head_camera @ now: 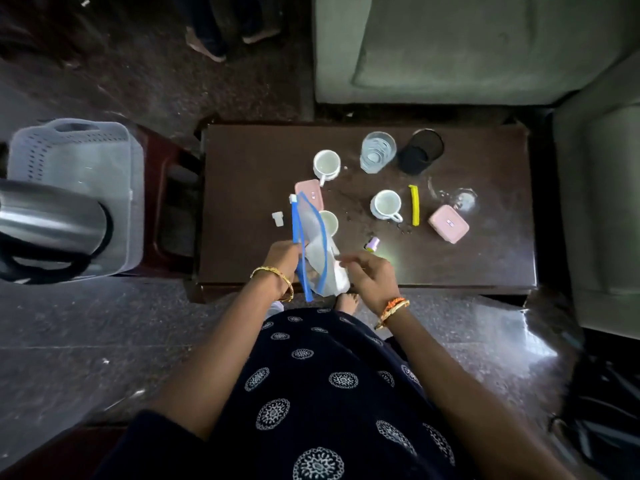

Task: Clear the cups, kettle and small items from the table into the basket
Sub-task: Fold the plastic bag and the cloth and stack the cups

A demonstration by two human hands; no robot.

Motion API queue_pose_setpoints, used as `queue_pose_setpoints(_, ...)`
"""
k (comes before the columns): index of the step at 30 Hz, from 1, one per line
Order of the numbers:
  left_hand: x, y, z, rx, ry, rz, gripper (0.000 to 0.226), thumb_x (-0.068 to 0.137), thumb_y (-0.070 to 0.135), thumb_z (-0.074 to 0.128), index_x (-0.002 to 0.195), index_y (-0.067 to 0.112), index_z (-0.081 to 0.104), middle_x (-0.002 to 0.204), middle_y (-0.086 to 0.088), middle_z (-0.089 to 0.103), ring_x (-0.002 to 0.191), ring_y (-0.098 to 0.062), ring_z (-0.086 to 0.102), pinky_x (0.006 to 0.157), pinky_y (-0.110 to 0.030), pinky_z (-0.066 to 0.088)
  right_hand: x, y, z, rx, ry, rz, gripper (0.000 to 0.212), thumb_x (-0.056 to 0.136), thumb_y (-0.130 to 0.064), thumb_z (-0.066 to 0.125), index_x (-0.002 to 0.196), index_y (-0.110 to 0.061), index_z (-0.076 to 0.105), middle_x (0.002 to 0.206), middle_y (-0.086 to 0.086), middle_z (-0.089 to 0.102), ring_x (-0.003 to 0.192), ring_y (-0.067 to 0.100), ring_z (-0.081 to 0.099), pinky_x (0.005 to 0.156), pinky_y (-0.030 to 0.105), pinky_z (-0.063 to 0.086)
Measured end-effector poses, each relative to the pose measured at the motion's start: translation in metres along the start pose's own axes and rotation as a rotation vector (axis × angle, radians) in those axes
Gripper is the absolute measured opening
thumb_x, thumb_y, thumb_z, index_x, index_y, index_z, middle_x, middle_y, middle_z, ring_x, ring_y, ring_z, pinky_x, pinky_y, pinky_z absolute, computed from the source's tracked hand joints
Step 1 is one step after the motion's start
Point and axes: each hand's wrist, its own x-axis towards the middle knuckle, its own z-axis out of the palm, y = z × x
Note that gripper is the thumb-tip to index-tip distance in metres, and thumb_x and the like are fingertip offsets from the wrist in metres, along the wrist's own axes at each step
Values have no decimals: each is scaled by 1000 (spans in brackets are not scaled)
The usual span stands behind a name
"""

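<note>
The left hand (282, 258) pinches the blue-edged mouth of a clear zip bag (313, 244), holding it up over the near edge of the desk (485, 265). The right hand (372, 275) hangs just beside the bag with fingers loosely curled; whether it grips the white contents or the bag's lower corner I cannot tell.

Just beyond the bag a white cup (329, 221) shows partly through the plastic, and a pink box (310, 190) lies behind it. A small white cap (277, 218) sits to the left of the bag. Further out stand a second white cup (326, 164), a glass tumbler (377, 152) and a black mesh holder (420, 150). To the right of the hands are a small purple spool (373, 243), a third cup (387, 204), a yellow clip (414, 204) and another pink box (448, 223).

Well off to the left, the steel kettle (52, 220) already lies in the pale basket (72, 133). So I judge the task barely begun: kettle done, while the cups and nearly all the small items remain on the desk.
</note>
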Motion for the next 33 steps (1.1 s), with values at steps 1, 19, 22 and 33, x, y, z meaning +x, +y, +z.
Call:
queue_pose_setpoints(1,-4,-3,12,38,-36,20,24,91,3,45,71,7,58,75,-14,56,67,-28,56,68,-40,53,2,0,-7,45,1,49,17,85,-21,62,97,-12,70,82,5,70,75,16,61,67,30,51)
queue_pose_setpoints(19,-21,-16,87,789,161,458,26,89,8,47,73,-9,58,76,-30,62,74,-41,64,67,-40,54,-7,38,-93,-220,448,282,23,75,-1,56,97,-3,57,80,8,55,77,24,49,71,31,41)
queue_pose_setpoints(22,-24,-16,94,814,164,489,26,87,7,45,62,-2,48,60,-20,48,60,-29,45,57,-30,38,-9,38,-87,-219,505,220,27,73,2,60,97,-2,48,88,8,49,80,24,45,68,23,32)
queue_pose_setpoints(33,-17,-17,100,725,113,457,44,91,12,49,49,14,35,52,0,39,54,-20,42,53,-25,33,-17,32,-66,-291,461,231,20,84,-8,50,82,4,66,107,20,53,88,29,52,64,16,26)
